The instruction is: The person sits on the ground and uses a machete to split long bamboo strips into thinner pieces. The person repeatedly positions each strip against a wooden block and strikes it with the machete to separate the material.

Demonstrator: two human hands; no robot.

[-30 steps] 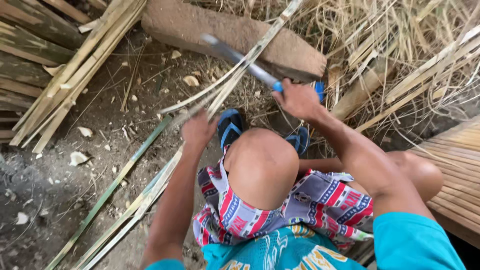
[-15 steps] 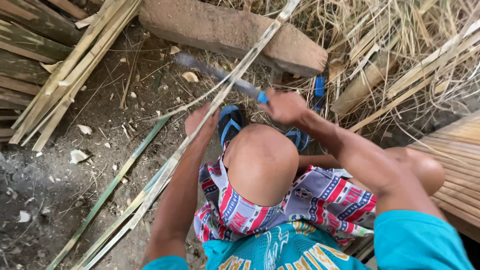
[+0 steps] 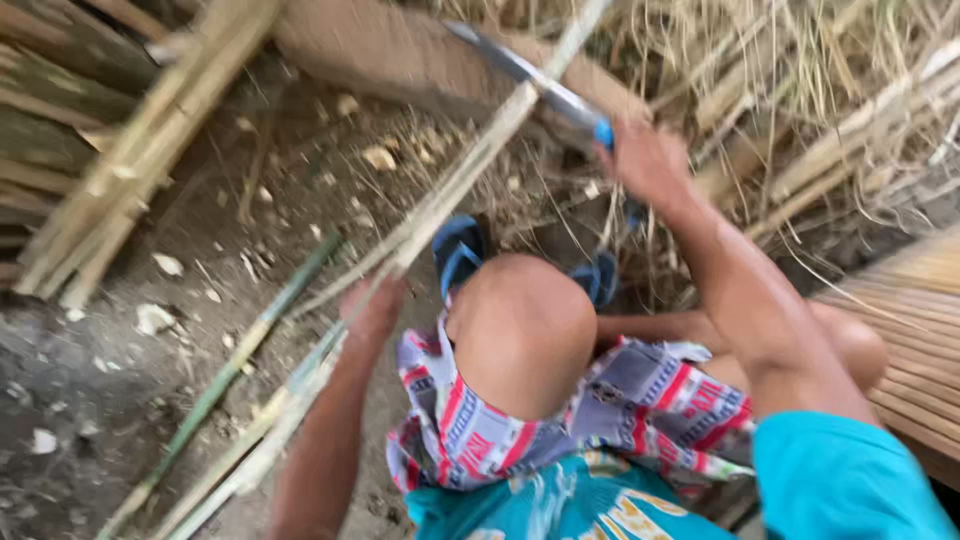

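Note:
My right hand (image 3: 650, 160) grips the blue handle of a long knife (image 3: 525, 75) whose blade lies across a thin bamboo strip (image 3: 480, 165). My left hand (image 3: 372, 308) holds that same strip lower down, just left of my bent knee (image 3: 520, 320). The strip runs diagonally from the upper right to the lower left, over the dirt ground. The view is blurred by motion.
A long brown stone or log (image 3: 400, 50) lies across the top. Split bamboo slats (image 3: 140, 150) are stacked at the left, and a green bamboo strip (image 3: 240, 350) lies on the dirt. Dry straw fills the upper right, a woven mat (image 3: 920, 330) the right edge. Blue sandals (image 3: 458, 252) are on my feet.
The knife has swung from left of the strip up and to the right along it. My right hand rose toward the upper right. My left hand stayed on the strip.

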